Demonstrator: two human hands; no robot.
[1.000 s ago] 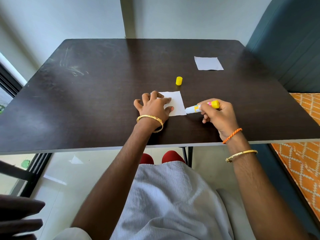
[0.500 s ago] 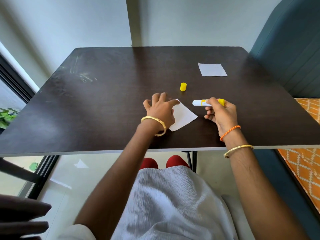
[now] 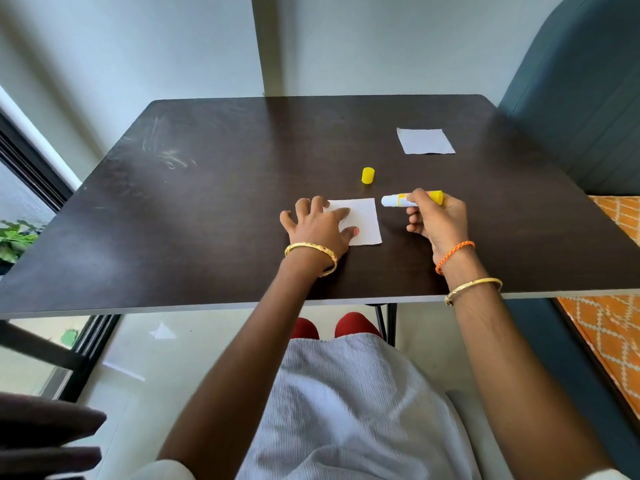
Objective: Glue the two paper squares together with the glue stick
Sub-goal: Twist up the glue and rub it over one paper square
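Observation:
A white paper square (image 3: pixel 363 220) lies flat near the front middle of the dark table (image 3: pixel 207 202). My left hand (image 3: pixel 318 230) rests spread on its left part, fingers apart, pressing it down. My right hand (image 3: pixel 436 220) holds the uncapped glue stick (image 3: pixel 398 200) just right of the square, its white tip pointing left, a little off the paper's top right corner. The yellow cap (image 3: pixel 367 175) stands on the table behind the square. A second white paper square (image 3: pixel 425 141) lies at the far right of the table.
A dark teal upholstered panel (image 3: pixel 581 98) stands along the table's right side, with an orange patterned cushion (image 3: pixel 616 306) below it. A window frame (image 3: pixel 31 161) and a plant (image 3: pixel 14 237) are at the left. My lap is under the table's front edge.
My left hand has turned the near paper square from a tilted position back to square with the table edge. My right hand lifted the glue stick off the paper and holds it beside the square.

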